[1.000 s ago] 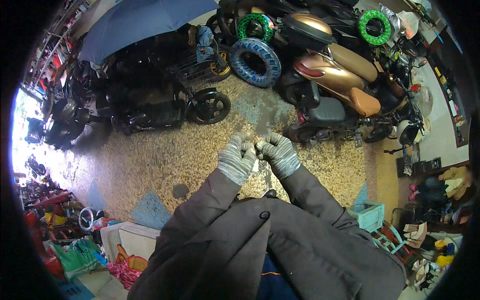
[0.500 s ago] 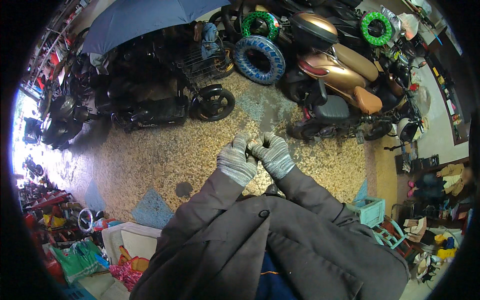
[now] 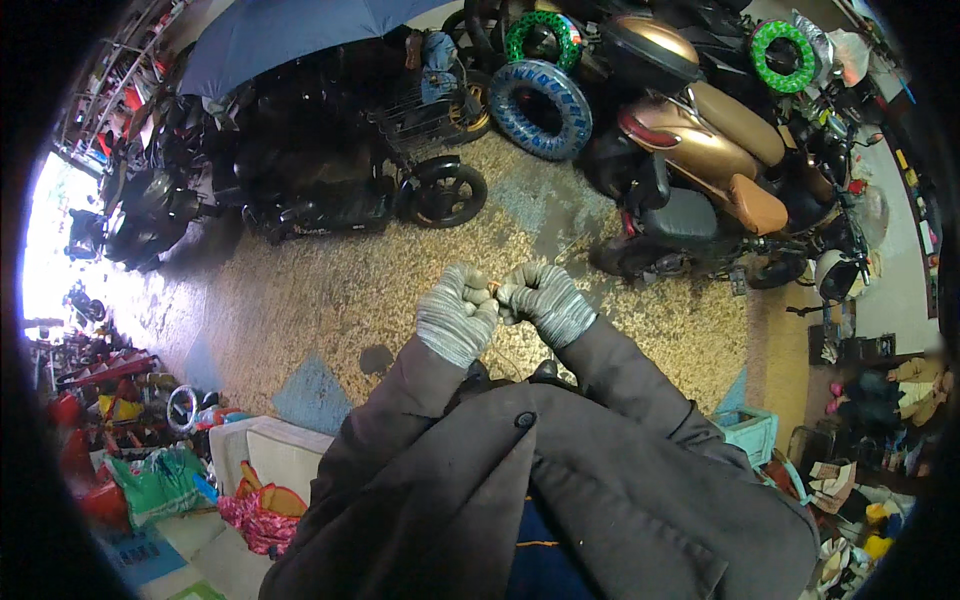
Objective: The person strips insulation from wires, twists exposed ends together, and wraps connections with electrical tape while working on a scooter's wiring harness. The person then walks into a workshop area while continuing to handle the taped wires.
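Observation:
My left hand [image 3: 457, 312], in a grey striped knit glove, is closed with its fingertips pinched together. Facing it, my right hand [image 3: 545, 305] wears a matching glove and is closed too. Between the fingertips of both shows a small copper-coloured piece [image 3: 493, 288], too small to make out fully; it may be wire. A thin strand seems to hang below the hands, faint against the speckled floor [image 3: 330, 300]. Both hands are held in front of my dark jacket [image 3: 440, 480], above the floor.
Ahead stand a black electric scooter [image 3: 320, 190] and a gold scooter [image 3: 690, 135]. Blue [image 3: 540, 148] and green ring-shaped covers lie among them, under a dark umbrella [image 3: 290, 40] at left. A pale sofa [image 3: 235, 450] is at lower left, a turquoise stool [image 3: 750, 430] at right.
My hands have moved slightly apart, the left one shifting a little left, and the copper-coloured piece shows more clearly between them. The whole view has shifted slightly.

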The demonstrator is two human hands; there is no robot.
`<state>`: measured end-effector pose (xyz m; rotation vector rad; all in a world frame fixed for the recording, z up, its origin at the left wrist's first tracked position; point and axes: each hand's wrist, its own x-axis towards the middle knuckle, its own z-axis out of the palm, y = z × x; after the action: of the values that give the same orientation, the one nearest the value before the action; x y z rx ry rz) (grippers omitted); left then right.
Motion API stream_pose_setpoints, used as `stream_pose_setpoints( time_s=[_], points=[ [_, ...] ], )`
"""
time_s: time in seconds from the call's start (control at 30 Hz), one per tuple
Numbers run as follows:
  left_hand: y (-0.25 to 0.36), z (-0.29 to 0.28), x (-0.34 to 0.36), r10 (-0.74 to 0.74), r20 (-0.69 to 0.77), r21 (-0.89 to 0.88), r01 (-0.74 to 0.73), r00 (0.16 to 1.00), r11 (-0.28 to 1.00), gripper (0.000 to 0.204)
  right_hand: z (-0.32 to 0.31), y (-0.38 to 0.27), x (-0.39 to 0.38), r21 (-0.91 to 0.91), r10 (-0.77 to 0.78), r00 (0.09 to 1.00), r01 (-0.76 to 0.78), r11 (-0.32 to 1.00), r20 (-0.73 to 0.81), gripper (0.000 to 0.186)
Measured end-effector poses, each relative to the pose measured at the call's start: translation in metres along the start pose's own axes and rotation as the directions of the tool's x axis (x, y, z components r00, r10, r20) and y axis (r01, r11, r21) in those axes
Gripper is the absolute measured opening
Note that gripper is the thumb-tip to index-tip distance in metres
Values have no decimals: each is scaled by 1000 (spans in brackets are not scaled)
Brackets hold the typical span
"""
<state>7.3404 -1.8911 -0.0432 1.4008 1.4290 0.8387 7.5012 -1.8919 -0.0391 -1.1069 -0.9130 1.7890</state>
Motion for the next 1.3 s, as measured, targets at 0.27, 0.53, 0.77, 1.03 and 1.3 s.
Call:
stream_pose_setpoints(
  time_s=[0.27, 0.53, 0.77, 1.03, 1.3],
  points=[
    [24, 20, -13, 83, 4, -119, -82, 997, 990, 22, -33, 10, 3, 454, -61, 987, -15, 891, 151, 10],
    [45, 25, -2, 271, 14, 16, -271, 962, 962, 18, -80, -22, -5, 61, -106, 983, 98, 993, 147, 30],
    [86, 19, -10, 226, 191, 206, -264, 955, 942, 12, -86, -65, -8, -427, -519, 654, 755, 499, 550, 24],
    [100, 13, -12, 313, 246, 257, -373, 917, 891, 11, -63, -74, -27, -723, -328, 700, 688, 71, 634, 20],
    [105, 2, -16, 253, 243, 258, -314, 937, 914, 12, -49, -67, -38, -733, -513, 571, 653, -190, 641, 22]
  ],
)
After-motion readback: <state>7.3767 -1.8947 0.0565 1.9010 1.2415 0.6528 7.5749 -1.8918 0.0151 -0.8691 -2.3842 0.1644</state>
